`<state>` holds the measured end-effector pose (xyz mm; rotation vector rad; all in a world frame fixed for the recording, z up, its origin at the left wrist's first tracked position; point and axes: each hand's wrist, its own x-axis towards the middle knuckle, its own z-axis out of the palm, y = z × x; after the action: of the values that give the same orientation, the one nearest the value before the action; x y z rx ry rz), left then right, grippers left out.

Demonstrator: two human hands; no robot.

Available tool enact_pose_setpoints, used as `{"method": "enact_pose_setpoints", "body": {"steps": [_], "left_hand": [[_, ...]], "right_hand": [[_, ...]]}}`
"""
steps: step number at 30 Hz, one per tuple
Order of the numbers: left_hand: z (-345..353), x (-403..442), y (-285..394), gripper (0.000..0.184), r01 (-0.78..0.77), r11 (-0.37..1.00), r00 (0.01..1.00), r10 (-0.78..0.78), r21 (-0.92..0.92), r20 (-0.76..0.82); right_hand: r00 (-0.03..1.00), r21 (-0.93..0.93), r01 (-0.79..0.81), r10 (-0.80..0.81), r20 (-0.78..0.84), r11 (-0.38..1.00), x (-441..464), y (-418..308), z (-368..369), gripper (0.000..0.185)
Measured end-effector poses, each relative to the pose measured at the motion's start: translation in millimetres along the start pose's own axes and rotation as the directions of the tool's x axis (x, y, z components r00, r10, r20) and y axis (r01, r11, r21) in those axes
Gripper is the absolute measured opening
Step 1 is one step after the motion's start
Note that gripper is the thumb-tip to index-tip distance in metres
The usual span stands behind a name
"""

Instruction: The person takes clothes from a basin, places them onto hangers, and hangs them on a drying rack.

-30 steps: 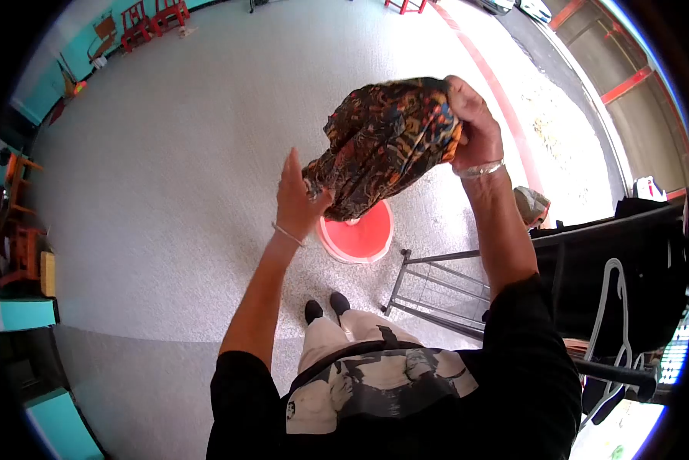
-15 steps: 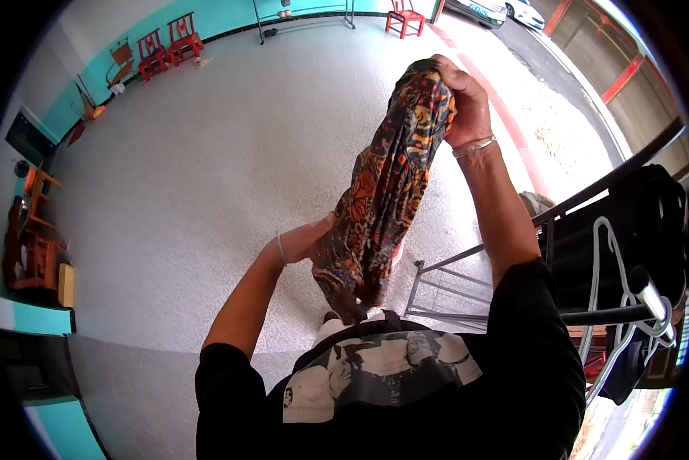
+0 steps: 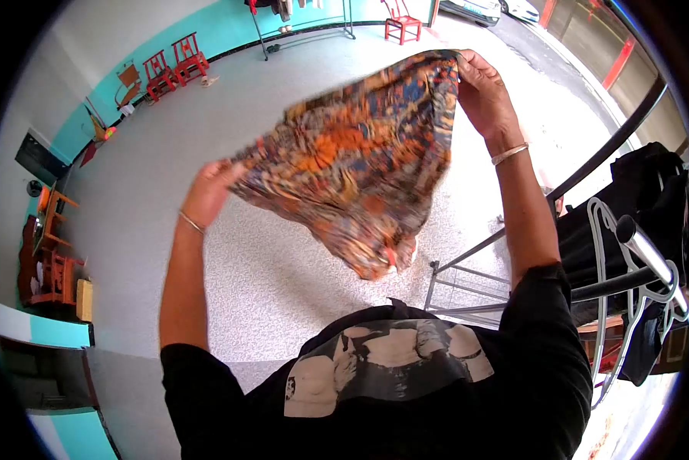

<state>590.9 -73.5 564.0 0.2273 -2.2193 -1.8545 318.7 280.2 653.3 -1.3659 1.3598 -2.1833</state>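
Note:
A garment with a busy orange, blue and brown pattern stretches out in the air in front of me, blurred by motion; I cannot tell its exact kind. My left hand pinches its lower left corner. At the upper right corner, my right hand grips the cloth's edge between thumb and fingers. The lower part hangs loose in folds between the two hands, above the floor.
To my right stands a metal clothes rack with white hangers and black clothes. Red chairs line the far wall near another clothes rack. Wooden furniture is at the left. Parked cars show outside.
My left hand has moved left and up, pulling the bunched garment out wide. My right hand, still holding its corner, has shifted slightly right.

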Motion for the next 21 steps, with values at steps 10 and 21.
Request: {"method": "enact_pose_setpoints", "body": {"steps": [10,21], "left_hand": [[-24,-2,124,0.013,-0.225,0.925,0.913,0.311,0.307,-0.266],[-100,14,-23,0.011,-0.052,0.994,0.847,0.096,0.098,-0.523]], "right_hand": [[0.94,-0.257,0.218,-0.273,-0.205,0.942,35,32,15,0.013],[0.991,-0.183,-0.127,0.119,-0.059,0.975,35,69,67,0.018]]}}
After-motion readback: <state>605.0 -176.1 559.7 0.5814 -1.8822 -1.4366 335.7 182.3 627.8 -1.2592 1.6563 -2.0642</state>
